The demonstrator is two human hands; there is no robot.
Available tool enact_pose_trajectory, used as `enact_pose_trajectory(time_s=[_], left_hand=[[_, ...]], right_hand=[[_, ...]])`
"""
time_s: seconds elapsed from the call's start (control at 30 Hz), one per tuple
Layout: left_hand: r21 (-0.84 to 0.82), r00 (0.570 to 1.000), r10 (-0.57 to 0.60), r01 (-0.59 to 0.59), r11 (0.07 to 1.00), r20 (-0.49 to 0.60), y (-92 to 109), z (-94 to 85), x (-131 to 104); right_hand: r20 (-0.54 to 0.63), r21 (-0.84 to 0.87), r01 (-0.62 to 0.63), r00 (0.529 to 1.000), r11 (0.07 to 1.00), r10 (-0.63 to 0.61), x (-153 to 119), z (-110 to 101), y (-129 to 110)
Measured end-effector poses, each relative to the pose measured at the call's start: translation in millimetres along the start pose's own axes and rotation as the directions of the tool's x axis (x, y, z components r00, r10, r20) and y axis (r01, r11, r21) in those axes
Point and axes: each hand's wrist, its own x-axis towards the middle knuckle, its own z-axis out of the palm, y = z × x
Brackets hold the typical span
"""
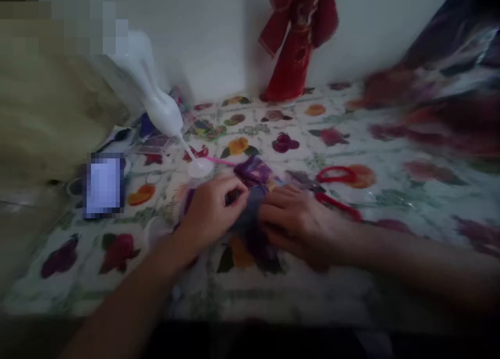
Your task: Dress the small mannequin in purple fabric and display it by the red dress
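Observation:
My left hand (216, 205) is closed, thumb and fingers pinched together at the left edge of a dark blue-grey piece of cloth (250, 210). From the right, my right hand (291, 218) presses its curled fingers on the same cloth. Just behind the hands lies a purple patterned piece (253, 170), with a thin pink stick (221, 161) beside it. Red-handled scissors (339, 205) rest by my right hand, partly hidden. Dim light and blur hide fine detail.
A white bottle-like object (166, 114) with a thin tip stands over a round white disc (200, 167) at the left. A pixelated phone-like device (103, 186) is further left. A red dressed figure (291, 57) stands by the wall on the fruit-patterned tablecloth (238, 119). Blurred dark-red items (449, 109) are at right.

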Motion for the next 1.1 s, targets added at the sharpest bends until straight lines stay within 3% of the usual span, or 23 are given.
enact_pose_trajectory(time_s=[0.33, 0.63, 1.1], left_hand=[[-0.044, 0.995, -0.08, 0.083, 0.996, 0.06, 5.9, 0.3, -3.8], [-0.068, 0.99, -0.113, 0.118, 0.991, 0.081, 5.9, 3.4, -5.6], [0.033, 0.998, 0.001, -0.003, 0.999, 0.059, 10.4, 7.6, -10.1]], right_hand=[[-0.039, 0.096, -0.026, 0.999, 0.995, 0.03, -1.6, -4.5, -0.8], [-0.18, 0.113, -0.028, 0.982, 0.993, 0.048, -6.4, 3.7, 4.3], [-0.176, 0.143, -0.008, 0.984, 0.99, 0.033, -8.5, 11.1, 9.2]])
